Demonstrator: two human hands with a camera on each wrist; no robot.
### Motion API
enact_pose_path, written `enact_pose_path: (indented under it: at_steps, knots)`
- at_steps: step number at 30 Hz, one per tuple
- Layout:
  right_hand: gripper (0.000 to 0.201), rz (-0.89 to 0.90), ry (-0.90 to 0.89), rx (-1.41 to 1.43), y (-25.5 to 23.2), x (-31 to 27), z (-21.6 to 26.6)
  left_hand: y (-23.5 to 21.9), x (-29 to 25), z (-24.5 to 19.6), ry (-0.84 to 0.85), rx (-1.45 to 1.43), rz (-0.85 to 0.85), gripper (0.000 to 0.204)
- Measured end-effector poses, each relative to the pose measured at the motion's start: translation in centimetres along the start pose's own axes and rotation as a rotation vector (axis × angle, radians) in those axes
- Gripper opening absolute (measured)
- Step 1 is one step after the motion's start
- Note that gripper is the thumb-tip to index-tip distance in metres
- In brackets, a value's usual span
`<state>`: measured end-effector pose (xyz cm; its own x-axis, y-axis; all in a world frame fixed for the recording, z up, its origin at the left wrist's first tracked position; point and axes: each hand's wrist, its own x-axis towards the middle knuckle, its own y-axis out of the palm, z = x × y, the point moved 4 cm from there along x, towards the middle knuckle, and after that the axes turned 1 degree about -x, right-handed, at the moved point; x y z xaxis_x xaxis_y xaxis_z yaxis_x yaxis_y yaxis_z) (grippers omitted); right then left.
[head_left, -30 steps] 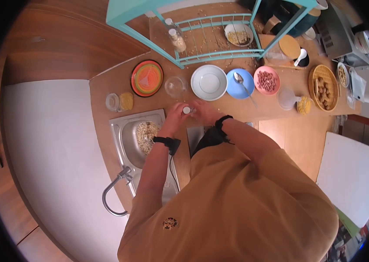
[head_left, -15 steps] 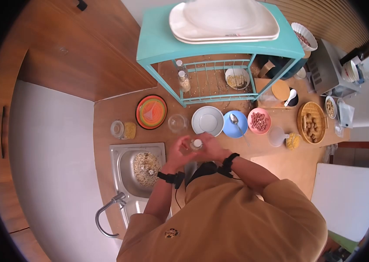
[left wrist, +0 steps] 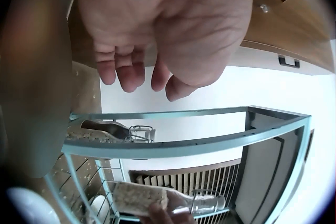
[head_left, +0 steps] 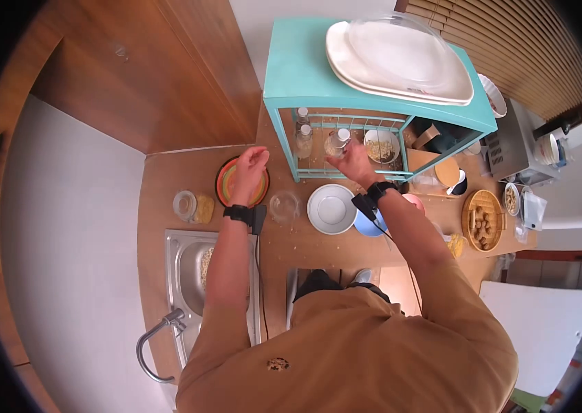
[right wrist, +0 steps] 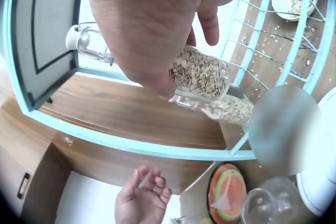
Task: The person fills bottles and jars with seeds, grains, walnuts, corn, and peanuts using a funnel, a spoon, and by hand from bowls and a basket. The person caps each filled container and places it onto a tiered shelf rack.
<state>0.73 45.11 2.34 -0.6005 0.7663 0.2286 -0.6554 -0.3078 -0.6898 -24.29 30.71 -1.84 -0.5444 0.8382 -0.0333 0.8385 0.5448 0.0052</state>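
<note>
My right hand (head_left: 354,164) grips a glass bottle (head_left: 335,143) with a white cap, inside the turquoise rack (head_left: 373,103). In the right wrist view the bottle (right wrist: 199,73) holds flakes, and its capped neck points to the left. Two more capped bottles stand at the rack's left side, the nearer one (head_left: 304,143) holding pale flakes. My left hand (head_left: 249,172) is raised over the striped orange plate (head_left: 225,180) with nothing in it; in the left wrist view its fingers (left wrist: 127,76) are loosely bent.
White trays (head_left: 401,65) lie on the rack's top. A bowl with flakes (head_left: 382,146) is inside it. In front are a white bowl (head_left: 331,209), a blue plate (head_left: 371,224) and a glass bowl (head_left: 284,206). A sink (head_left: 187,275) lies at the left, a basket (head_left: 483,220) at the right.
My hands have parted. The right hand has carried the bottle from over the counter's front into the rack; the left has moved left and forward. The head view has shifted, showing more of the rack's top.
</note>
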Motion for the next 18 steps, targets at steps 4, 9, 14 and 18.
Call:
enact_pose_path:
  at_steps: [4, 9, 14, 18]
  knots:
    - [0.047, 0.025, 0.085, 0.047, 1.8, -0.1, -0.8, 1.6, 2.8, 0.4, -0.083, 0.143, 0.085, 0.021]
    - [0.044, 0.050, 0.150, 0.013, 4.1, -0.1, -1.6, 3.8, 5.8, 2.9, 0.037, 0.206, 0.257, 0.032]
    - [0.051, 0.098, 0.163, -0.007, 5.7, 0.4, -1.8, 5.5, 6.9, 1.2, 0.057, 0.430, 0.344, 0.042]
    - [0.049, 0.031, 0.138, 0.021, 6.6, 0.3, -1.4, 6.4, 8.7, 2.9, 0.195, 0.505, 0.416, 0.046]
